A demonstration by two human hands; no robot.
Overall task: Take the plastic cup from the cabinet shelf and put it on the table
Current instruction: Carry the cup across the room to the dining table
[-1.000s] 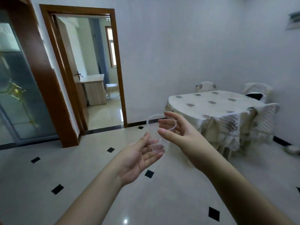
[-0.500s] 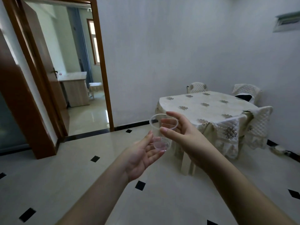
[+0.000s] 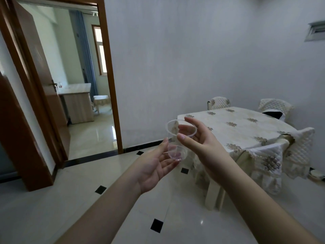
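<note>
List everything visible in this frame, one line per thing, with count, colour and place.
clear plastic cup: 1, transparent, held between both hands, centre
cloth-covered dining table: 1, cream with brown flower prints, right
padded chair covers: 4 in view, cream, around the table
wooden door frame: 1, brown, left
tiled floor: 1, white with black diamonds
wall box: 1, grey, upper right
left hand: 1, under the cup's base
right hand: 1, gripping the cup's rim

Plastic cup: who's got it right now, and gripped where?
The right hand holds the clear plastic cup near its rim, thumb and fingers on its upper wall. The open left hand cups under its base.
</note>
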